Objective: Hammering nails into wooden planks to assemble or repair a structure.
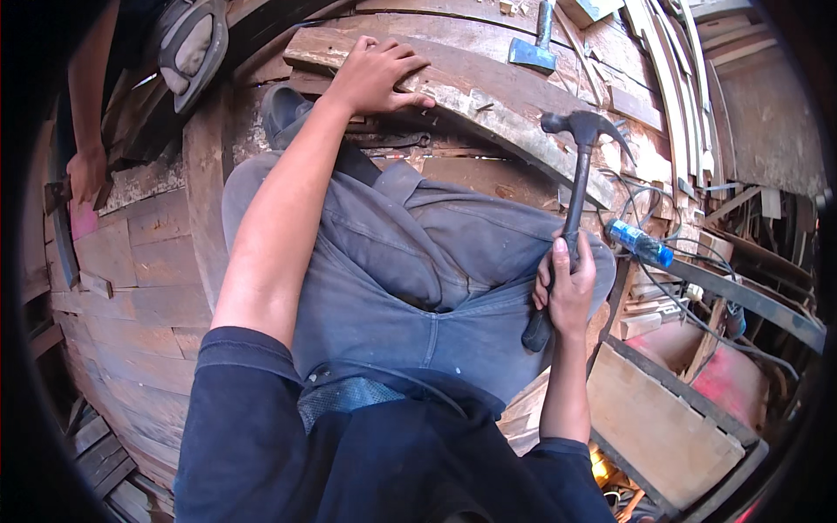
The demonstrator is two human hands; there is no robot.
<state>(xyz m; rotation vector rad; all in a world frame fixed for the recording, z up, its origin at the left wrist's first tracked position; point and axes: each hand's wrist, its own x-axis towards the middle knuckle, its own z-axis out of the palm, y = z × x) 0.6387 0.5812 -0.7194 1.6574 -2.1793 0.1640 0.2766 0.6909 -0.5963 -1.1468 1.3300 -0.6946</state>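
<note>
My left hand (378, 77) rests with spread fingers on the upper edge of a weathered wooden plank (503, 124), which lies at a slant in front of my crossed legs. A bent nail (484, 107) sticks out of the plank's edge, right of my thumb. My right hand (567, 281) is closed around the dark handle of a claw hammer (580, 131). The hammer stands head-up in the view, its head over the right part of the plank and its handle end over my right thigh.
A hatchet (535, 53) lies beyond the plank. On the right are a plastic bottle (637, 242), a cable (709, 333), long wood strips and a wooden panel (660, 425). At the far left, another person's hand (86, 173) reaches down near a sandal (193, 52).
</note>
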